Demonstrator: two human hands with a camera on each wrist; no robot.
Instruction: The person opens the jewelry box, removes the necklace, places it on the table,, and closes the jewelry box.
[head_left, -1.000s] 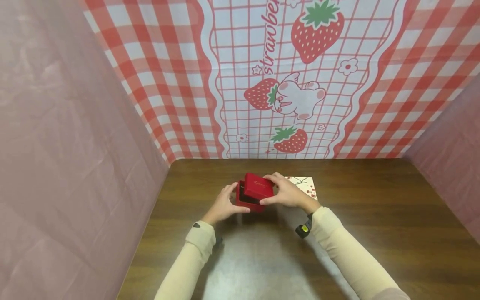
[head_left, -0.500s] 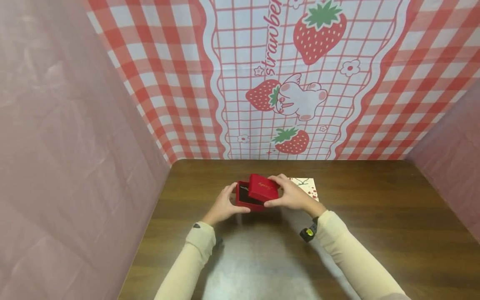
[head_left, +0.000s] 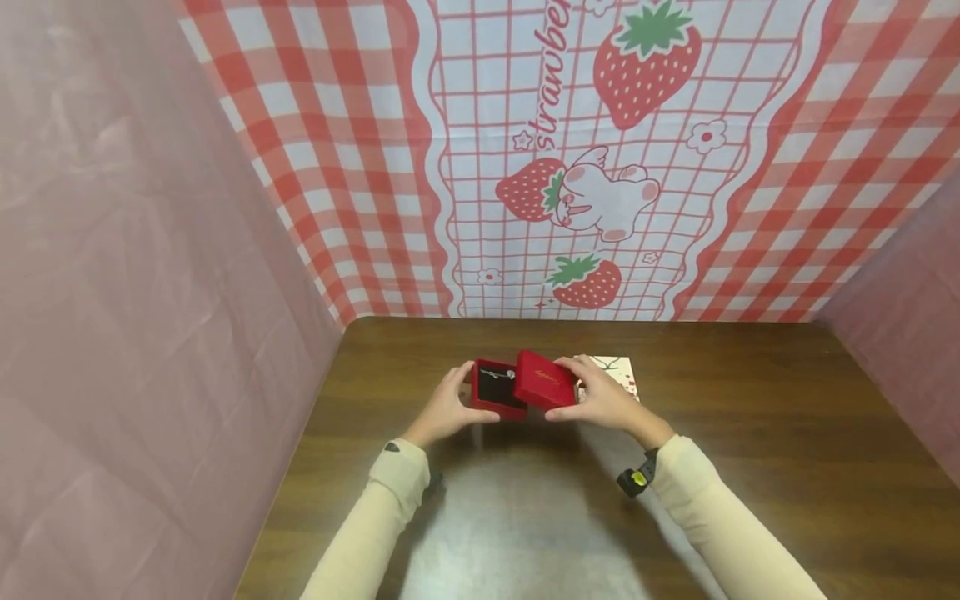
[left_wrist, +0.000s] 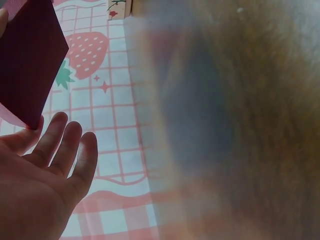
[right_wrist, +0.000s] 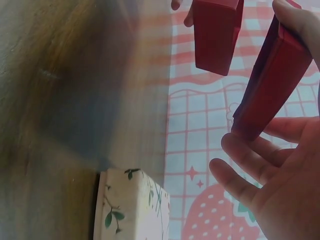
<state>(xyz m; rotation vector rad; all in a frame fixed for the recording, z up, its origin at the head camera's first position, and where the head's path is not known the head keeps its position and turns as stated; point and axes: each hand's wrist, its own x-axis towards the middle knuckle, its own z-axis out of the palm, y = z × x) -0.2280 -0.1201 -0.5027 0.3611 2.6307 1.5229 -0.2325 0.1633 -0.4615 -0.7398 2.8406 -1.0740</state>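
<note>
In the head view my left hand (head_left: 447, 408) grips the red box base (head_left: 501, 410) between thumb and fingers, just above the table. A black lining (head_left: 491, 392) fills the base, and a thin silver necklace (head_left: 511, 374) lies on it. My right hand (head_left: 603, 403) pinches the red lid (head_left: 543, 380), which bears gold lettering. The lid is off to the right, tilted, its left edge overlapping the base's right end. In the right wrist view the base (right_wrist: 217, 40) and lid (right_wrist: 277, 82) appear apart. The left wrist view shows the base (left_wrist: 30, 62) against the hand's fingers.
A cream floral box (head_left: 619, 372) stands on the wooden table (head_left: 750, 433) behind my right hand; its side shows in the right wrist view. A strawberry-print cloth (head_left: 592, 200) hangs at the table's back edge. Pink cloth walls (head_left: 150, 333) flank both sides.
My right hand has drawn the lid rightward off the base, uncovering the black lining and silver necklace. My left hand has kept the base nearly in place.
</note>
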